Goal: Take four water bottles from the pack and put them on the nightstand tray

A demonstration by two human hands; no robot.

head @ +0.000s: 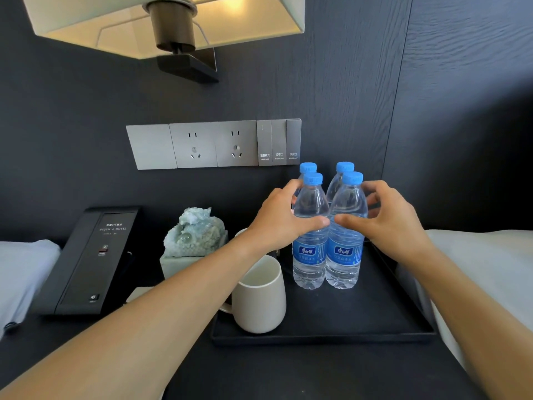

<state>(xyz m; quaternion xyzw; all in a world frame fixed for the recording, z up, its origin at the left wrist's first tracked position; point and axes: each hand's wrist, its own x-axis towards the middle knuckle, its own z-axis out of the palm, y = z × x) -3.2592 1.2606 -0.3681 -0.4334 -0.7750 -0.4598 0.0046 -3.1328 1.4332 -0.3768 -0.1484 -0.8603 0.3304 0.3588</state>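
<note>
Water bottles (328,235) between both hands (281,219)

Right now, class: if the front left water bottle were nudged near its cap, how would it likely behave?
The front left water bottle looks full, so probably heavy for its size. Tall and narrow, it may tip if pushed high, though the neighbouring bottle and left hand would likely check it. Its thin ribbed wall probably dents under a firm grip.

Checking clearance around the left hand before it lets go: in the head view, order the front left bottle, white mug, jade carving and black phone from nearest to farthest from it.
1. Front left bottle, under the left hand.
2. White mug, just below the wrist.
3. Jade carving, further left.
4. Black phone, far left.
</note>
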